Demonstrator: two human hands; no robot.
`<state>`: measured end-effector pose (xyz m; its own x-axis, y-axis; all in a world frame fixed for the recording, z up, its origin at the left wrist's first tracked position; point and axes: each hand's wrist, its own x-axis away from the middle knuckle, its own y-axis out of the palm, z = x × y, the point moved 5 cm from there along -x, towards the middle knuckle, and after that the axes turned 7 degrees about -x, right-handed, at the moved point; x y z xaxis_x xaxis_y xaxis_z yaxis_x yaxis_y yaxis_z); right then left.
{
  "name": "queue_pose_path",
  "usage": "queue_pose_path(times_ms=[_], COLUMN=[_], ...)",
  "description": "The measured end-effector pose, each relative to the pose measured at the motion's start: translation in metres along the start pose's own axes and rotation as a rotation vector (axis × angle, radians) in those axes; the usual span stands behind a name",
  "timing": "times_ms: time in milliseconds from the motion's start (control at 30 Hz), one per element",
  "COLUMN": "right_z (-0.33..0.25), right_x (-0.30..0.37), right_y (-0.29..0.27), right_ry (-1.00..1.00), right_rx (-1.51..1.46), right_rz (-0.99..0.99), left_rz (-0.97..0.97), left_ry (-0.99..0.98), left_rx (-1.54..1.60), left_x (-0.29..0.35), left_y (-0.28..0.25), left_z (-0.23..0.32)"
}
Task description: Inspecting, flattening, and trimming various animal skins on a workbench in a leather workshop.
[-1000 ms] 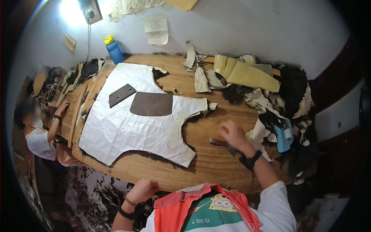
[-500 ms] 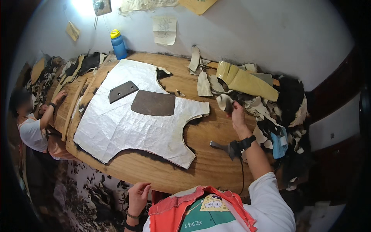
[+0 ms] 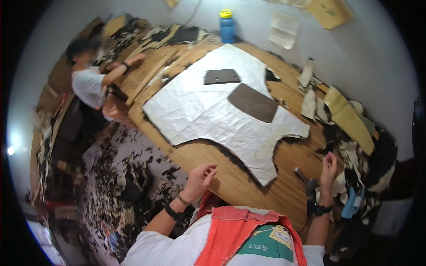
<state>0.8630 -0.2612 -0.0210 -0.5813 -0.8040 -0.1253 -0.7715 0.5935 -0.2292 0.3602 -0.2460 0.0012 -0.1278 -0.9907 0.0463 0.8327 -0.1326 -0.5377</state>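
Observation:
A white, fabric-like vest-shaped panel (image 3: 199, 113) lies flat on the wooden table (image 3: 230, 186), with dark fur showing along its edges. Two dark flat pieces rest on it: a smaller one with two holes (image 3: 222, 76) and a larger plain one (image 3: 254, 103). My left hand (image 3: 199, 181) hovers at the near table edge, fingers loosely bent and holding nothing. Beside the scrap pile at the right, my right hand (image 3: 328, 170) is raised with its fingers loosely bent. A dark fur scrap (image 3: 327, 147) lies just beyond its fingertips. Near my right wrist is a dark-handled tool (image 3: 306, 177) with a metal end.
Fur and leather scraps (image 3: 355, 166) heap up at the right, with a yellowish rolled piece (image 3: 349, 119) and a blue item (image 3: 350, 201). A blue bottle (image 3: 226, 29) stands by the wall. Another person (image 3: 91, 84) works at the left; scraps cover the floor (image 3: 124, 181).
The view has swung left. The pale scrap that was in my right hand no longer shows there, and a dark scrap appears by its fingertips. My left hand has come up over the table edge.

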Motion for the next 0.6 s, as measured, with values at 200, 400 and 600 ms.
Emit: queue_pose_path(times_ms=[200, 400, 600], right_z=[-0.031, -0.027, -0.050], right_x=[0.040, 0.069, 0.079], right_y=[0.039, 0.099, 0.150], right_ry=[0.061, 0.184, 0.092], right_rx=[0.180, 0.241, 0.579], right_rz=[-0.179, -0.397, -0.357], left_rz=[0.084, 0.271, 0.349], left_ry=[0.094, 0.174, 0.123], left_rx=[-0.068, -0.270, -0.625], left_x=[-0.035, -0.110, -0.211], left_y=[-0.038, -0.107, -0.199], left_z=[0.000, -0.050, -0.117])
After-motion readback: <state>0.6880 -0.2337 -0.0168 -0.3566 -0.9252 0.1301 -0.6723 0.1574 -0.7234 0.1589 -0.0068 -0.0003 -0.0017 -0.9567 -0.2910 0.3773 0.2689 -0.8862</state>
